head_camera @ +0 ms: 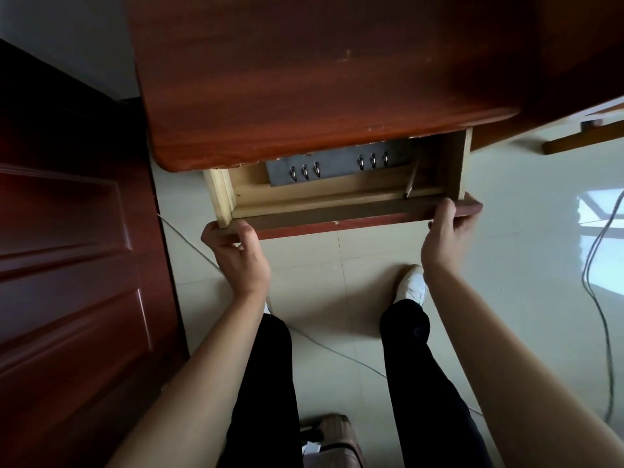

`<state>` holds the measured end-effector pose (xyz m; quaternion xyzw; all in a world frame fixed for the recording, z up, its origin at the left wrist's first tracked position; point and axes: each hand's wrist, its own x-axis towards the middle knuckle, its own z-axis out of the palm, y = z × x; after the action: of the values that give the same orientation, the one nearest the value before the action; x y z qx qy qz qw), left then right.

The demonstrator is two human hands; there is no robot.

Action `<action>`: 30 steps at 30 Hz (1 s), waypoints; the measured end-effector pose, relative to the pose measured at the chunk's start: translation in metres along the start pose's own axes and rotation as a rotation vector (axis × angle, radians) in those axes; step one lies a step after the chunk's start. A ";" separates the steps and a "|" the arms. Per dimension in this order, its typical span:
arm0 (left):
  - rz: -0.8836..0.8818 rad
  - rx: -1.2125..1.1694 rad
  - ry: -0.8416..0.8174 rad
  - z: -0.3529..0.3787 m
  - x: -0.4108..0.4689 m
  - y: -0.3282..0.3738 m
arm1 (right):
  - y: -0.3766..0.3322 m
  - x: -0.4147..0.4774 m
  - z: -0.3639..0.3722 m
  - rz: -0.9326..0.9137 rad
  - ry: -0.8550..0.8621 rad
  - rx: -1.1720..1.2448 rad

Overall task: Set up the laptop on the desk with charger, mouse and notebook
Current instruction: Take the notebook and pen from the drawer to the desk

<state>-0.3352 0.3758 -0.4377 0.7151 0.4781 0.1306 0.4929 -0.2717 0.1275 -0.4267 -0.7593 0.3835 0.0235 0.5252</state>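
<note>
Both hands, left hand [236,255] and right hand [442,238], clasp the front rail of the drawer [337,211] under the desk [304,79]; pull evenly, keeping the ring-bound notebook [337,167] inside level.

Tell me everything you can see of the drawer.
The drawer is shallow, pale bare wood inside with a reddish-brown front, pulled partly out from under the desk. Inside lie a grey ring binder and a pencil leaning at the right. The left hand and right hand each grip its front edge.
</note>
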 end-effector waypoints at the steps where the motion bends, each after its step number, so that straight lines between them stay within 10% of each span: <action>1: -0.019 0.018 -0.025 -0.002 -0.001 -0.004 | -0.001 -0.002 0.000 0.029 -0.005 -0.017; 4: -0.059 0.018 -0.043 -0.004 0.001 -0.008 | -0.010 -0.007 -0.001 0.037 0.046 -0.068; 8: -0.053 0.040 -0.086 -0.005 0.002 -0.009 | -0.029 -0.009 0.001 -0.570 0.184 -0.470; 13: -0.053 0.068 -0.146 -0.008 0.003 -0.010 | -0.061 0.013 0.030 -0.518 -0.217 -1.052; 24: -0.100 0.123 -0.164 -0.013 0.003 -0.008 | -0.080 0.019 0.022 -0.157 -0.254 -0.638; 30: -0.166 0.185 -0.166 -0.015 -0.002 0.003 | -0.075 -0.029 -0.022 -0.596 -0.508 -0.623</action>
<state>-0.3441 0.3828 -0.4281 0.7240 0.5029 -0.0149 0.4719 -0.2548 0.1376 -0.3458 -0.9269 -0.0152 0.1698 0.3342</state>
